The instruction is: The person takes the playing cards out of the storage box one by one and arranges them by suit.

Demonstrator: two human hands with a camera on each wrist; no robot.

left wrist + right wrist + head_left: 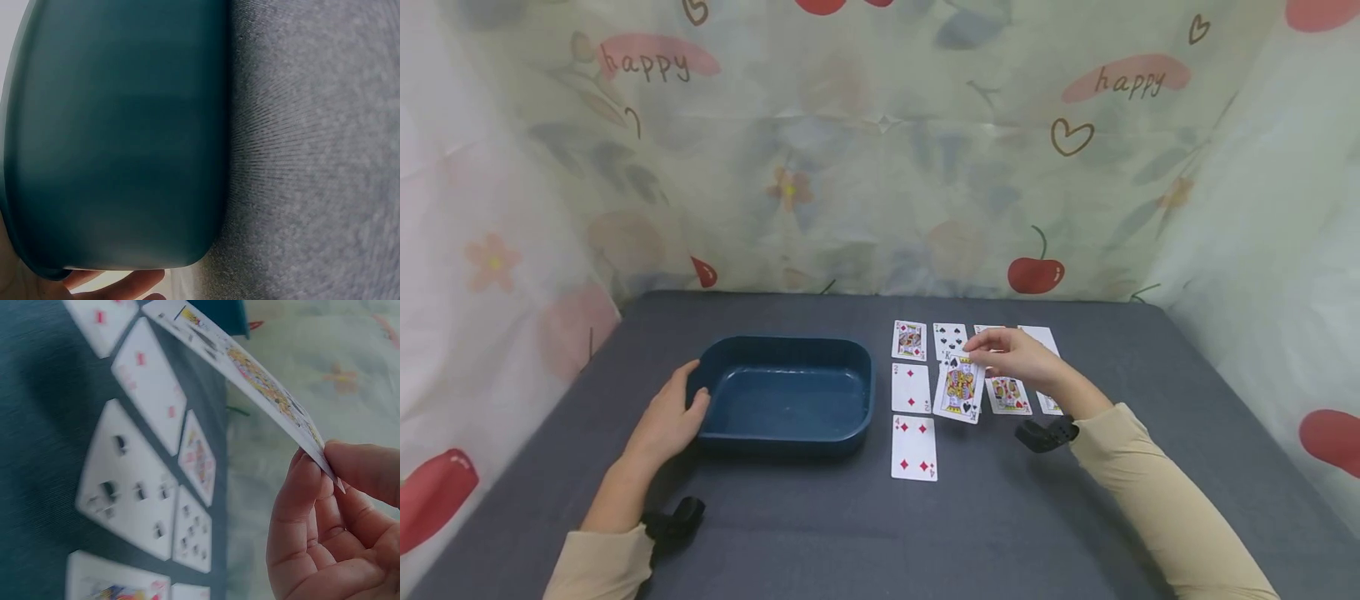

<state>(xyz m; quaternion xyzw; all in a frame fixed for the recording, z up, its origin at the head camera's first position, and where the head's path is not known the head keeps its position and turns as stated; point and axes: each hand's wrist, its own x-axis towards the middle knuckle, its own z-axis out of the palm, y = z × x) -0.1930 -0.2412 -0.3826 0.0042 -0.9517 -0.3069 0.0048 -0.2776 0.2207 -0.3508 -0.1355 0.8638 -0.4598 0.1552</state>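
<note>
My right hand (pixel 1018 357) pinches a king of spades card (pixel 960 387) by its top corner between thumb and fingertips. In the right wrist view the card (pixel 262 387) is tilted, raised over other face-up cards. Beneath and around it lie a two of diamonds (pixel 911 388), a four of diamonds (pixel 914 448), a red face card (pixel 910 340), a black spot card (pixel 950 335) and a king of hearts (pixel 1008 395). The left hand (pixel 662 412) grips the left end of a dark blue plastic bin (pixel 786 446), thumb over its rim and fingers along the outer wall.
The cards form rows on a grey cloth-covered table (pixel 850 533), right of the bin. A white-faced card (pixel 1039 337) at the back right is partly hidden by the right hand. A patterned curtain (pixel 880 208) rises behind the table and along both sides.
</note>
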